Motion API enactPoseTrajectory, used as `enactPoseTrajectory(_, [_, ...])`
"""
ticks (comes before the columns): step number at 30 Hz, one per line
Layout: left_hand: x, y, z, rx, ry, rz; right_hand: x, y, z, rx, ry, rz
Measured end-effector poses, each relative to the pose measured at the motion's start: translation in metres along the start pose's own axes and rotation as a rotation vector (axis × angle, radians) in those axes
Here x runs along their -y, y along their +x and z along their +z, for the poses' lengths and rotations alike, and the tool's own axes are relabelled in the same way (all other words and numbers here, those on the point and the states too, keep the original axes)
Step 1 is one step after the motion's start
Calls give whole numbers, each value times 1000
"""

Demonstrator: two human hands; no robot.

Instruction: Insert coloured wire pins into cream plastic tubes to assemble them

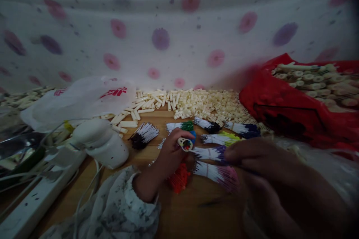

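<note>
My left hand [172, 149] grips a cream pen barrel [181, 141], its open end facing me with coloured tips showing inside. Large and blurred at the right, my right hand [269, 171] is closed in a pinch. From its fingertips a thin white pen refill appears to reach toward the barrel's mouth, hard to separate from the purple-tipped bundle [209, 153] behind. Around the hands lie banded refill bundles: pink-tipped [218, 175], yellow-tipped [220, 139], navy-tipped [244, 129], black-tipped [207, 124] and green-tipped [179, 126]. Red tips [179, 177] show below my left wrist.
Loose cream barrels [207, 102] are heaped along the back. A red bag [269, 101] full of cream pen parts stands at the right. At the left are a white plastic bag [81, 101], a white rounded device [101, 142], cables and a power strip [42, 194].
</note>
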State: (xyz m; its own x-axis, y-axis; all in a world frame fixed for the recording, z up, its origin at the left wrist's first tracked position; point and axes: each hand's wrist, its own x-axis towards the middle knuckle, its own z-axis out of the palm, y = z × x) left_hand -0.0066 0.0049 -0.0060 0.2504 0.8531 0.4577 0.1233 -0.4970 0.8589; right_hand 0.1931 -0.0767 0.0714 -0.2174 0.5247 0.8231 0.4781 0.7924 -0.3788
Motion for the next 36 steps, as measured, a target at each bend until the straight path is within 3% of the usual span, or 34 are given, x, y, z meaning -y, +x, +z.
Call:
enactPoseTrajectory(6, [1, 0, -3, -12, 86, 95, 12, -3, 21, -141, -69, 53])
enactPoseTrajectory(10, [1, 0, -3, -18, 100, 155, 16, -5, 29, -125, -81, 82])
enactPoseTrajectory(20, [7, 0, -4, -63, 129, 205, 8, 6, 29, -63, -67, -99])
enactPoseTrajectory(36, [7, -1, -4, -108, 201, 210, 13, -10, 40, -154, -87, 29])
